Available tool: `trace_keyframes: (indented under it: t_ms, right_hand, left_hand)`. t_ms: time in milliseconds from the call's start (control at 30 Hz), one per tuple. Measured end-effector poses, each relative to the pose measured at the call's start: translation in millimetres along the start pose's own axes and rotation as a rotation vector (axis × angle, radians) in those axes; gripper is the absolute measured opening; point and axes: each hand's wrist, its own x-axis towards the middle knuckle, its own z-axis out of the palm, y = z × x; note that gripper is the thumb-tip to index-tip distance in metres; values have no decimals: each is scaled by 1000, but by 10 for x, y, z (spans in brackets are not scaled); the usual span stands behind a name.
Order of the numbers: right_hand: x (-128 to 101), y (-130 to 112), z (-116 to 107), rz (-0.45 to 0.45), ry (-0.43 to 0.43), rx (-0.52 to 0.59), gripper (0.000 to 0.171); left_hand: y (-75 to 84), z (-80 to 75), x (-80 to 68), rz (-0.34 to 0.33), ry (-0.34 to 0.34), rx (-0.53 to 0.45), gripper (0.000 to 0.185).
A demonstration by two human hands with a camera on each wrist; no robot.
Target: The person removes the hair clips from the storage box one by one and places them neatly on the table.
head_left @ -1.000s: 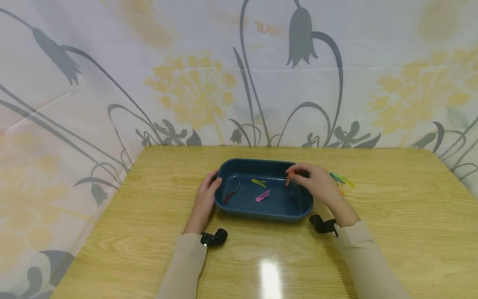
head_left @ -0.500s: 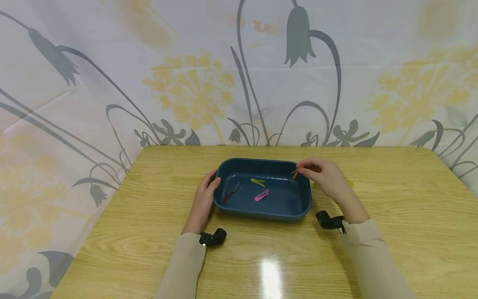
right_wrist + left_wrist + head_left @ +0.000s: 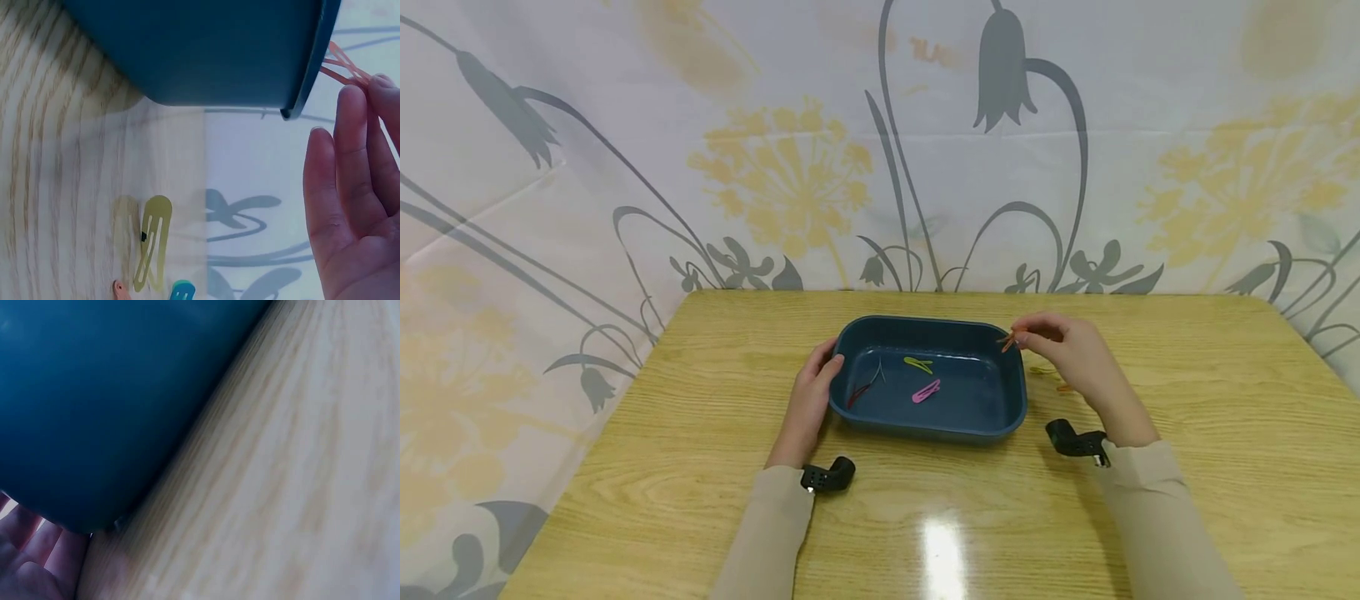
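Note:
An oblong dark blue plastic basin [image 3: 925, 429] stands on the table. My left hand [image 3: 811, 392] grips its left end, the thumb over the rim and the fingers along the outside; the left wrist view shows those fingers [image 3: 65, 556] against the wall. Above the right rim, my right hand [image 3: 1078, 358] pinches an orange snap hair clip [image 3: 342, 65] between thumb and fingertips, its prongs spread apart. Inside the basin lie a yellow-green hair clip [image 3: 917, 364], a pink hair clip [image 3: 926, 392], a dark red clip [image 3: 859, 395] and a thin greyish strip [image 3: 881, 372].
Right of the basin, partly under my right hand, lie a yellow hair clip [image 3: 153, 240], an orange clip [image 3: 120, 290] and a teal clip [image 3: 182, 290]. The wooden table [image 3: 700, 500] ends at a flower-patterned cloth [image 3: 820, 67] behind.
My right hand has moved right with the orange hair clip, from inside the basin to above its right rim. The clip's prongs now show spread. My left hand stays on the basin.

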Motion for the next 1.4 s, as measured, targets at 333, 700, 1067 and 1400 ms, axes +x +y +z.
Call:
trace_keyframes:
  t_ms: [333,700,1067,1400]
  right_hand:
    - [-17,49,-63,48,47,40,40]
    - [-28,135,-133,57,68,62,43]
    - [-36,230,-158,98,116,96,46]
    - [-90,323,-228,110,95,49,50]
  left_hand:
    - [10,3,-4,0,1,4,39]
    - [14,2,-3,6,3,17,38]
    - [-4,-12,3,-11,5,29,37]
    - [-24,-8,12,-5,5,21,36]
